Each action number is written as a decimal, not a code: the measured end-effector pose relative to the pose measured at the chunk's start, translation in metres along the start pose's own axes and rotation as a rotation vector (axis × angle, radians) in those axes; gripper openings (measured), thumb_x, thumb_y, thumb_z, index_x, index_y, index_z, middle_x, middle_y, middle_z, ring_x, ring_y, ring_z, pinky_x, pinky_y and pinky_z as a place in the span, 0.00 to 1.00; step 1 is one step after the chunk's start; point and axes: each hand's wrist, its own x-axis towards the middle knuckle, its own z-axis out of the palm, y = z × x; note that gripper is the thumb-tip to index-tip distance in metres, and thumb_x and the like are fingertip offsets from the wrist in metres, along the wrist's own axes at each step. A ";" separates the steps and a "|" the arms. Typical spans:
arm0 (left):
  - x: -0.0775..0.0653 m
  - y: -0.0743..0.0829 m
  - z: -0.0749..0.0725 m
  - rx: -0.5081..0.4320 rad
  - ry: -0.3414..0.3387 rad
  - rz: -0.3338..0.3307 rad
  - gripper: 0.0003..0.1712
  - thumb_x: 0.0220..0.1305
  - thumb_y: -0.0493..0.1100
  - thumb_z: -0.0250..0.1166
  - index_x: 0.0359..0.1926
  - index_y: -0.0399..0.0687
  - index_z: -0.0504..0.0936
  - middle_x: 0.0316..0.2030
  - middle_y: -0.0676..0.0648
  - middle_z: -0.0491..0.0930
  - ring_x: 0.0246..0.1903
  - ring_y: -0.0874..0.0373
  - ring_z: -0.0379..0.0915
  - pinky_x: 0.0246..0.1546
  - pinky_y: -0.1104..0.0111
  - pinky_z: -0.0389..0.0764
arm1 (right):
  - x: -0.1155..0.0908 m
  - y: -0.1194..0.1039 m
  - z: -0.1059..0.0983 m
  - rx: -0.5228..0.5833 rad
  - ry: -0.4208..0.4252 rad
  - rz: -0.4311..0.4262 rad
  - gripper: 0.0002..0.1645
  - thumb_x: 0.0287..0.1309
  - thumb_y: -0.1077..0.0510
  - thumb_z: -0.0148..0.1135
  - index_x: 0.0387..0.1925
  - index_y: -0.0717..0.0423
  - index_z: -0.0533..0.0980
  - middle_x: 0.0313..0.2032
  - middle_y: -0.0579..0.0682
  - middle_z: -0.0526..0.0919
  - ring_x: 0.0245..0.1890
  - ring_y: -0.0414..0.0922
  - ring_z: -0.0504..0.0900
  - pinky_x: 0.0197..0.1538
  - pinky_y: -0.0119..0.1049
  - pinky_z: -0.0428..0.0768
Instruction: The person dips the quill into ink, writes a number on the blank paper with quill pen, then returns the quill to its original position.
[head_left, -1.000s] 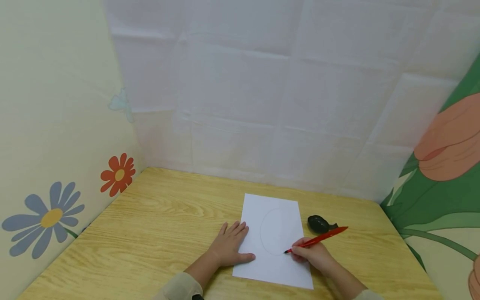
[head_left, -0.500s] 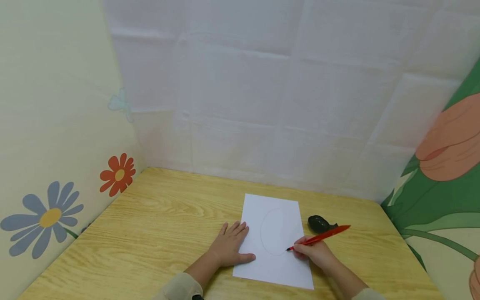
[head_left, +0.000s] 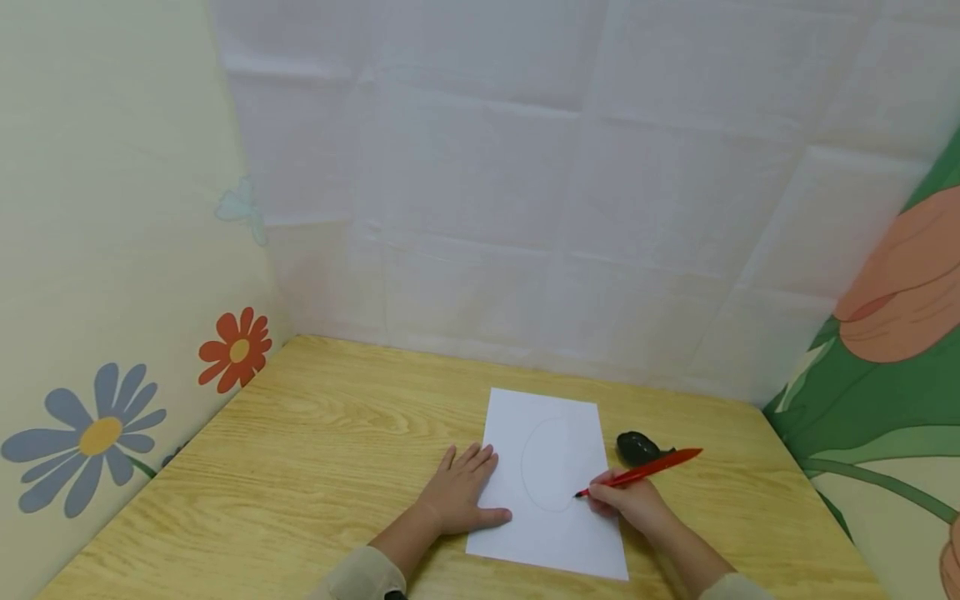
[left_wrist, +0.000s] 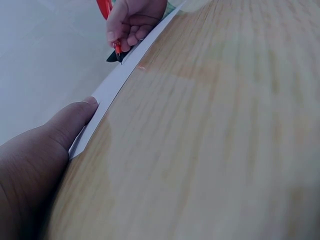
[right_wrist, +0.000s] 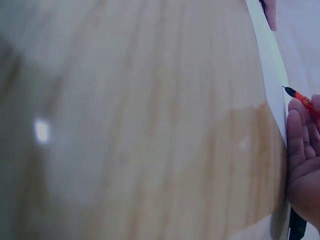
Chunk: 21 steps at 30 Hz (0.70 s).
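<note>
A white sheet of paper [head_left: 540, 542] lies on the table with a faint curved outline drawn on it, like part of an oval. My left hand [head_left: 456, 498] rests flat over the sheet's left edge, fingers spread and thumb on the paper. In my right hand [head_left: 628, 504] a red pen [head_left: 652, 468] is pinched near its black tip, its tapered back end slanting up to the right. That tip is at the lower right of the curve. From the left wrist, the pen [left_wrist: 118, 46] points down at the paper; the right wrist view shows curled fingers [right_wrist: 296, 132] below it.
A glossy black rounded object [head_left: 637, 448] with a narrow end lies on the wood-grain table [head_left: 337, 433], right of the paper and just beyond the right hand. White cloth [head_left: 465, 208] hangs behind the table, and flower-printed panels [head_left: 105, 250] stand at both sides.
The right hand and pen tip have shifted slightly up and to the right along the lower part of the curve. The left hand and paper stay in place.
</note>
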 end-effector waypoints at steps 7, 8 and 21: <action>-0.002 0.001 0.000 -0.007 -0.006 -0.005 0.56 0.57 0.77 0.54 0.75 0.46 0.58 0.76 0.46 0.54 0.77 0.48 0.45 0.75 0.45 0.42 | 0.001 0.000 0.001 0.008 0.020 0.003 0.13 0.57 0.60 0.67 0.38 0.69 0.80 0.25 0.48 0.85 0.28 0.40 0.83 0.35 0.33 0.83; -0.002 0.001 0.000 -0.009 -0.005 -0.005 0.56 0.57 0.77 0.55 0.75 0.46 0.58 0.76 0.46 0.54 0.77 0.48 0.45 0.75 0.45 0.42 | 0.001 0.000 0.001 0.011 0.021 0.005 0.13 0.57 0.60 0.67 0.38 0.69 0.80 0.25 0.48 0.85 0.28 0.40 0.83 0.35 0.33 0.83; -0.003 0.002 -0.002 -0.001 -0.002 -0.010 0.56 0.57 0.77 0.55 0.75 0.46 0.58 0.76 0.46 0.54 0.77 0.48 0.45 0.75 0.45 0.42 | 0.007 0.000 0.000 0.004 0.054 0.000 0.12 0.57 0.61 0.66 0.38 0.69 0.80 0.25 0.49 0.85 0.28 0.40 0.82 0.35 0.33 0.83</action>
